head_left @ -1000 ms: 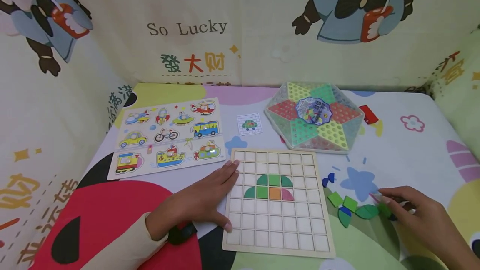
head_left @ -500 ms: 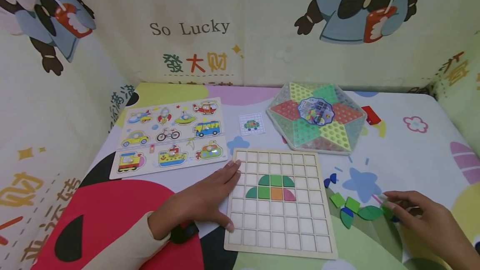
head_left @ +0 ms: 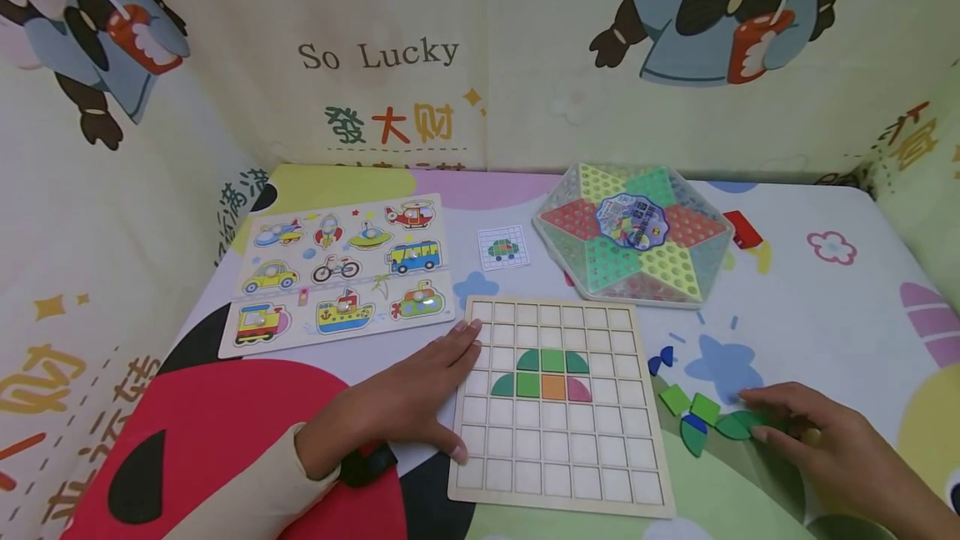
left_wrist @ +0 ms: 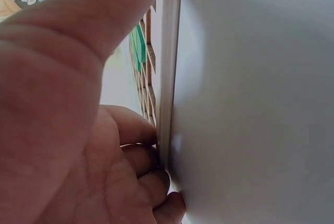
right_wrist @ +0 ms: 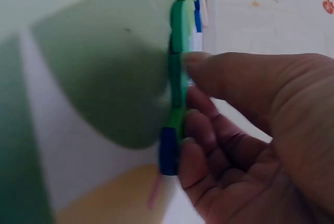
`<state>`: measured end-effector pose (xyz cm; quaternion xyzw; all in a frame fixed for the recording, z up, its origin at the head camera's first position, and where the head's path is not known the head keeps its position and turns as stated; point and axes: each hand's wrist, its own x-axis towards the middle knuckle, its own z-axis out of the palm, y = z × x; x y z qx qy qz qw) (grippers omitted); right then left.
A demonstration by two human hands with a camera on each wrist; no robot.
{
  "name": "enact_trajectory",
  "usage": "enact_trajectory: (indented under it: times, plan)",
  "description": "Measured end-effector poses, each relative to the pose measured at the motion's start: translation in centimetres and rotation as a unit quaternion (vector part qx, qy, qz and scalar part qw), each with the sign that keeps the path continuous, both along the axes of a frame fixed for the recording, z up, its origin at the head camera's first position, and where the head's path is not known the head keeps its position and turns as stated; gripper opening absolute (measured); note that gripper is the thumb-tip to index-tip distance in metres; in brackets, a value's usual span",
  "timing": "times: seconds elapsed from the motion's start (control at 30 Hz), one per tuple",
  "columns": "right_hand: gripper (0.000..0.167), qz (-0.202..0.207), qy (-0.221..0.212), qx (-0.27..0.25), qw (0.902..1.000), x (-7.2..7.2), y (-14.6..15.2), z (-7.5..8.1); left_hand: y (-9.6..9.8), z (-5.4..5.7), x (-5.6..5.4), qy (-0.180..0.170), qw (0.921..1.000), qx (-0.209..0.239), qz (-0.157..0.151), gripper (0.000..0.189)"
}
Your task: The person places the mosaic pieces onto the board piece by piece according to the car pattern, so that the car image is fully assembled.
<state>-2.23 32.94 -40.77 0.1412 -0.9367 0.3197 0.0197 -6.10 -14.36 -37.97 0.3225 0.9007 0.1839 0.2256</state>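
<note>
My left hand (head_left: 416,386) rests along the left edge of a wooden grid board (head_left: 562,507), thumb and fingers spread. The left wrist view shows fingertips touching the board's rim (left_wrist: 168,78). Green, orange and pink pieces (head_left: 551,387) fill several cells in two rows. Right of the board, my right hand (head_left: 825,436) hovers over loose pieces, thumb and forefinger apart. Its thumb touches or nearly touches a green quarter-round piece (right_wrist: 178,78). Beside it lie green squares (head_left: 705,408) and a blue piece (right_wrist: 168,151). The right palm hides some pieces in the head view.
A vehicle puzzle board (head_left: 337,273) lies at left. Behind the grid board are a small pattern card (head_left: 503,248) and a hexagonal board game case (head_left: 630,273). A red block (head_left: 742,230) sits at the back right, and small blue pieces (head_left: 660,361) beside the grid.
My right hand has shifted left over the green pieces, and its thumb and forefinger have parted. A pink sliver by its fingertips is now hidden in the head view. The left hand stays put.
</note>
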Motion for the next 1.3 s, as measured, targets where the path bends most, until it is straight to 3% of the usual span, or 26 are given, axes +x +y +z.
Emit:
enact_trajectory:
  times: [0.27,0.6,0.9,1.3]
  plan:
    - [0.046,0.020,-0.031,0.085,0.9957,-0.2,-0.4,0.4,0.1,0.0,0.1,-0.003,1.0000,-0.002,0.001,0.120]
    - [0.041,0.021,-0.035,0.111,0.9930,-0.1,-0.6,0.6,0.1,0.2,0.2,0.002,1.0000,-0.004,-0.002,0.119]
    - [0.042,0.015,0.000,0.056,0.9983,-0.2,-0.9,0.6,0.0,0.2,0.1,0.000,1.0000,-0.003,-0.003,0.118]
    - [0.028,-0.027,-0.050,0.069,0.9960,-0.9,-1.5,0.9,-0.1,0.1,0.1,0.003,1.0000,0.004,-0.004,0.119]
